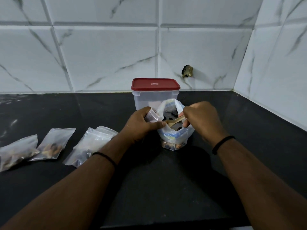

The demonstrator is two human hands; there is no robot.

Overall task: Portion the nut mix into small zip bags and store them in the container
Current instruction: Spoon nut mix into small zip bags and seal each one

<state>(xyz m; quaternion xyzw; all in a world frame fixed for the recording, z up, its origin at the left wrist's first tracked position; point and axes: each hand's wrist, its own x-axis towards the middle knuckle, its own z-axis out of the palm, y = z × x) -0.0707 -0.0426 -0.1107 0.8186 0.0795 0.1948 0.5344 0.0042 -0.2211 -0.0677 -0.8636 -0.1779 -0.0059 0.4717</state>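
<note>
While the big nut mix bag [176,128] stands open on the black counter [166,180], the right hand [201,120] curls its fingers round a small wooden spoon [174,121] and holds the spoon's bowl inside the bag's mouth. Dark bits of the mix show inside the bag, and brown nuts show through its clear bottom. The left hand [141,125] is just beside the big bag, on its left side, and it grips a small zip bag [152,116] with the fingers and thumb wrapped round it. The small bag's open top is tipped toward the spoon and touches the big bag's rim. Right behind the big bag stands the clear plastic container [155,98], upright, near the wall, with its red lid [155,84] on top. To the left of the arms, filled zip bags lie flat on the counter: one [89,146] partly under the left forearm with another bag's edge showing behind it, one [53,143] further left, and one [16,151] at the picture's edge. They have nuts in them. Each wrist wears a thin black band [222,144]. White tiles [108,55] with grey streaks cover the wall behind and to the right, and one tile has a small dark broken hole [187,71].
</note>
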